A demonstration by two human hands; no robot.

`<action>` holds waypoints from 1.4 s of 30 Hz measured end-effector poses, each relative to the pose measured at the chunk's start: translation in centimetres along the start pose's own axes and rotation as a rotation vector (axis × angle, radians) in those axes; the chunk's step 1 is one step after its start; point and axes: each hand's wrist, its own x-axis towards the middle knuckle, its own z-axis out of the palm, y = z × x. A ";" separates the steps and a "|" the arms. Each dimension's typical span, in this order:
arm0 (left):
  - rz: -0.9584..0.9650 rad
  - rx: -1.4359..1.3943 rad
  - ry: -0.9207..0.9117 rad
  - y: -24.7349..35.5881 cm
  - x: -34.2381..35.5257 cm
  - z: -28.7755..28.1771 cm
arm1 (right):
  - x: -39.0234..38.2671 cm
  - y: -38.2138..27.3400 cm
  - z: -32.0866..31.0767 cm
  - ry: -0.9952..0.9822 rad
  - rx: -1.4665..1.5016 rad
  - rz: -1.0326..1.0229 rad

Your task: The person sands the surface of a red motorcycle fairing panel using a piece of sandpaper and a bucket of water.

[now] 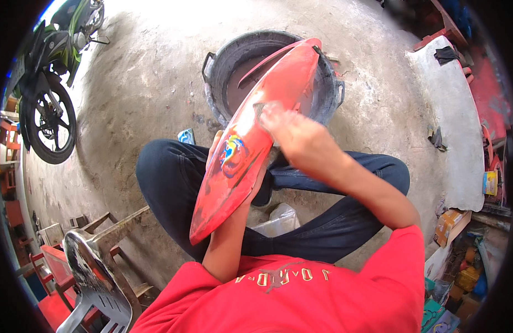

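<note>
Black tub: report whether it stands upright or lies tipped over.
Upright: the black tub has its open mouth facing up, with murky liquid lying inside.

1) bright red tee [334,297], short sleeves [402,251] ending near the elbows
2) chest print is a row of pale gold-ish letters [307,275] with dark outlines, plus a dark graphic shape [278,279] in the middle
3) dark navy jeans [170,180], seam lines kinda visible
4) forearms [376,191] bare, right hand [294,130] bare too
</note>
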 end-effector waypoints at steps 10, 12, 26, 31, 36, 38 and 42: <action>-0.085 -0.041 -0.173 3.1 1.0 -8.1 | -0.1 -4.0 -0.4 -0.036 0.087 -0.093; -0.147 0.084 0.191 2.7 0.7 -1.1 | -1.3 -6.3 -1.2 0.015 0.177 -0.259; 0.087 0.311 -0.118 2.6 0.6 -5.8 | -0.5 -4.3 -0.9 -0.013 0.110 -0.168; -0.081 -0.114 -0.162 0.9 0.3 -2.6 | -1.0 -3.7 -0.8 -0.002 0.105 -0.169; -0.183 -0.022 0.045 2.9 0.5 -2.9 | -2.0 -7.8 -1.4 0.020 0.180 -0.256; -0.126 -0.056 -0.134 2.0 0.3 -4.4 | -1.6 -7.3 -0.8 0.034 0.152 -0.254; -0.004 0.045 -0.053 0.7 0.2 -3.3 | -0.7 -2.3 -0.6 -0.010 0.051 -0.090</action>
